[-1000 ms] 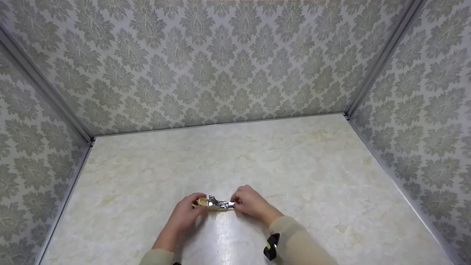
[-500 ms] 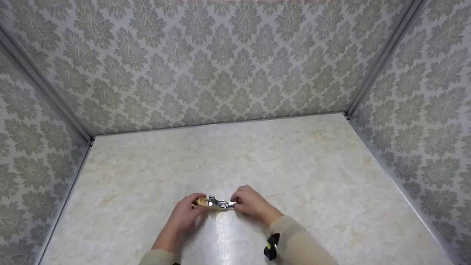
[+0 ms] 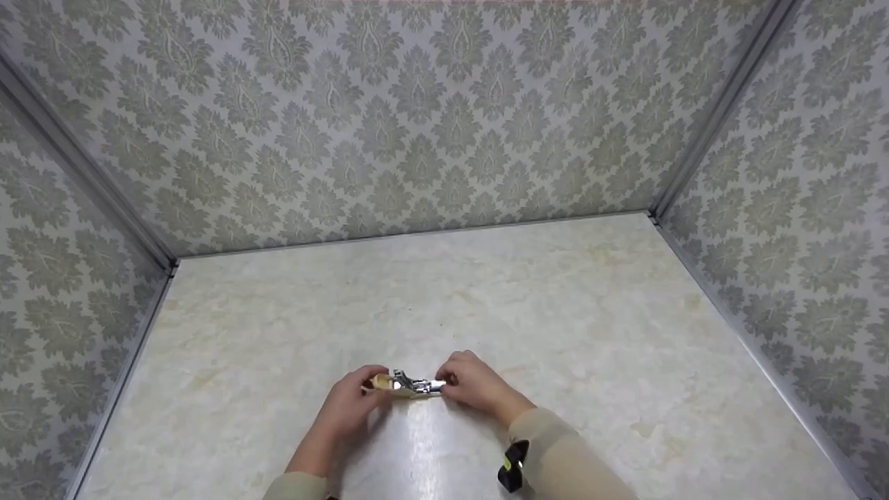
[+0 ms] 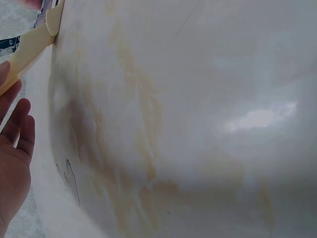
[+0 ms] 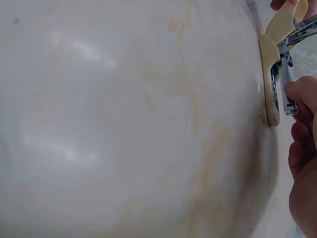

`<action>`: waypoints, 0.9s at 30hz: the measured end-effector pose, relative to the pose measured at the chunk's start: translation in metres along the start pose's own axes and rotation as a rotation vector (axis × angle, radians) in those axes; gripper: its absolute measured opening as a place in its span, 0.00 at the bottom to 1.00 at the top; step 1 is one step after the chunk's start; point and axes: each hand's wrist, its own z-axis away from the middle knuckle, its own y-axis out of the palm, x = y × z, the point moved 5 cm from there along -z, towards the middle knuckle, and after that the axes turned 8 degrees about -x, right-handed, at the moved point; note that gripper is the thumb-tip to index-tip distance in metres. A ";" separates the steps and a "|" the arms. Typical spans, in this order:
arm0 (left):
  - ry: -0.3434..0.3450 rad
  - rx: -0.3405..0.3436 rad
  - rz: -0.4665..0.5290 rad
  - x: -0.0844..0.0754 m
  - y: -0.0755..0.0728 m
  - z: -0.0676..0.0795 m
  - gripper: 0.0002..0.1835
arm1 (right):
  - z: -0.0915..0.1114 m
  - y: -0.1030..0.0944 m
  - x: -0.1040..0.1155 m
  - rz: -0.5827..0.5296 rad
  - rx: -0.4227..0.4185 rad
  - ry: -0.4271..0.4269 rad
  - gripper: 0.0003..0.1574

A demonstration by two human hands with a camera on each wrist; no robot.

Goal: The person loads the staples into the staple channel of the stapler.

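An opened cream stapler with shiny metal parts lies between both hands, low in the middle of the head view. My left hand grips its cream cover between thumb and fingers. On the other side, my right hand pinches the metal staple channel, the thumb lying on it in the right wrist view. That channel stands apart from the cream base, which rests on the table. Another metal piece sticks out near the cover. Whether staples are inside cannot be seen.
A pale marbled table spreads around the hands. Patterned walls stand at its back and both sides, with grey metal strips along the corners. A black band sits on the right sleeve.
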 end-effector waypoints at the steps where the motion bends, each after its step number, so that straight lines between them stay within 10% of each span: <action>1: -0.001 -0.001 -0.002 0.000 0.000 0.000 0.19 | 0.000 0.000 0.000 -0.002 0.001 -0.001 0.09; 27: -0.014 0.001 0.008 0.002 -0.001 0.000 0.18 | 0.006 -0.002 -0.005 -0.033 -0.044 -0.014 0.10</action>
